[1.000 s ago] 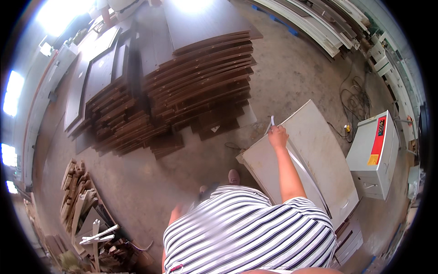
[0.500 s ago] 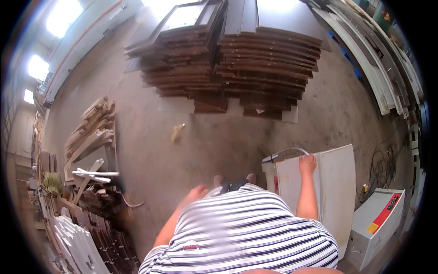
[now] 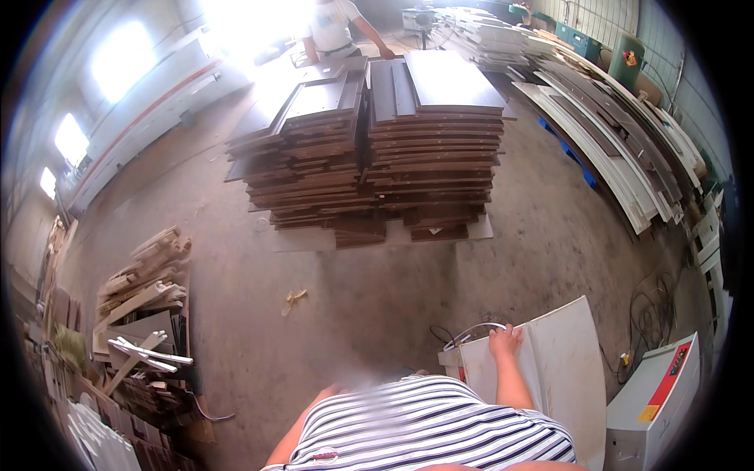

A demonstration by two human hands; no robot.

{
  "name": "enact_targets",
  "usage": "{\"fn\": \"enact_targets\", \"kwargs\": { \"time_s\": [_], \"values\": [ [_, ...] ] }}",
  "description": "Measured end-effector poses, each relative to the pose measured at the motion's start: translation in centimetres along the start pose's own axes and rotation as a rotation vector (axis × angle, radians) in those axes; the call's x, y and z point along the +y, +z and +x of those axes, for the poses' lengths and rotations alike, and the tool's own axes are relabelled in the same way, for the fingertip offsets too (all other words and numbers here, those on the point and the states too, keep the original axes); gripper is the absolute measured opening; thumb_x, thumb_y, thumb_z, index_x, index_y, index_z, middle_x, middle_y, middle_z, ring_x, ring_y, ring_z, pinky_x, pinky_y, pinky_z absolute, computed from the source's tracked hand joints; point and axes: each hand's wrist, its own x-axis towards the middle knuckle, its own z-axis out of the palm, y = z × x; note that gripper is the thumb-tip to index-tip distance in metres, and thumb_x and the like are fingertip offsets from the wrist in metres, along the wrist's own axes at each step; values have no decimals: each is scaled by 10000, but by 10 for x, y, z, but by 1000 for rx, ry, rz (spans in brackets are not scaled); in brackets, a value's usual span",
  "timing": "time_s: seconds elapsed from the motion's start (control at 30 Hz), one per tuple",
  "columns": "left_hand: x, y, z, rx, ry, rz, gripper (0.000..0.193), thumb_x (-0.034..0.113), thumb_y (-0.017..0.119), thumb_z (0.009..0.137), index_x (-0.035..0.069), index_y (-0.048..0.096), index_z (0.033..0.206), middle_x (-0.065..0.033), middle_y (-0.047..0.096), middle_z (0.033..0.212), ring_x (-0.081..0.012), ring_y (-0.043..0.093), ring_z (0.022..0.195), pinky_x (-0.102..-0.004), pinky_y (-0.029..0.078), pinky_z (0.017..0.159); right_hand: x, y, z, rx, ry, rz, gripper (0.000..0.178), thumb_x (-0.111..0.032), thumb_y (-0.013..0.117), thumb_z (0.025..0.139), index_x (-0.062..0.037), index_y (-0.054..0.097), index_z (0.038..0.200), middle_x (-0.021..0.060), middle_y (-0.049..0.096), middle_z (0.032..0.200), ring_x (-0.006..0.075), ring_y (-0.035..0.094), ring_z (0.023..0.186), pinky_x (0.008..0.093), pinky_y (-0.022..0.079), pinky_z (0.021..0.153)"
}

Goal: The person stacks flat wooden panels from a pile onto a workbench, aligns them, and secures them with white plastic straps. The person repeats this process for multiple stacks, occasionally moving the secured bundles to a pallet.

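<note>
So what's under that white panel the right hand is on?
The right hand rests on the white panel's top edge. A whitish block shows at its left corner; whatever else supports it is covered.

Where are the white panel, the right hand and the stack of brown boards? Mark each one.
white panel [image 3: 569, 369]: head view, bare flat face right of the arm.
right hand [image 3: 505, 342]: head view, back of the hand at the panel's top edge.
stack of brown boards [image 3: 432, 157]: head view, front edges of the right pile.
</note>
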Motion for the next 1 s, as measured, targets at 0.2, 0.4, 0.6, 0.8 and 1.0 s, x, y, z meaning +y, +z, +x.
{"fn": "enact_targets", "kwargs": {
  "time_s": [0.2,0.4,0.6,0.8,1.0],
  "values": [
    [-81,17,-47,-34,8,108,389,309,564,915,2,587,1152,-207,612,1131,-299,569,1084,-358,427,929,32,18,-87,19,54,19,425,-425,515,892,-112,629,1156,76,393,1393,427,199,1359,595,230,1065],
    [-242,18,-21,110,56,37,371,322,560,909,37,604,1143,-171,622,1125,-275,588,1039,-370,465,882,53,38,-162,-34,10,-23,449,-441,493,896,-118,613,1184,66,373,1411,422,181,1370,590,245,1062],
    [15,14,-176,27,662,-440,386,305,519,958,-9,541,1182,-109,632,1045,-205,609,982,-351,478,880,94,32,-227,-142,61,-44,487,-447,484,903,-128,557,1263,65,353,1424,417,158,1381,573,224,1081],
    [147,64,-368,-78,1698,-556,428,269,564,929,-27,498,1231,-182,621,1016,-288,599,945,-416,478,845,148,16,-284,-175,81,-75,505,-458,479,905,-133,535,1288,62,348,1427,414,150,1384,563,194,1096],
    [177,156,-519,207,1848,-928,214,213,538,912,68,597,1059,-158,601,929,-258,582,812,-301,463,639,201,-3,-323,-140,-15,-70,504,-460,474,908,-137,536,1289,63,349,1425,415,131,1389,554,185,1104]
  ]
}}
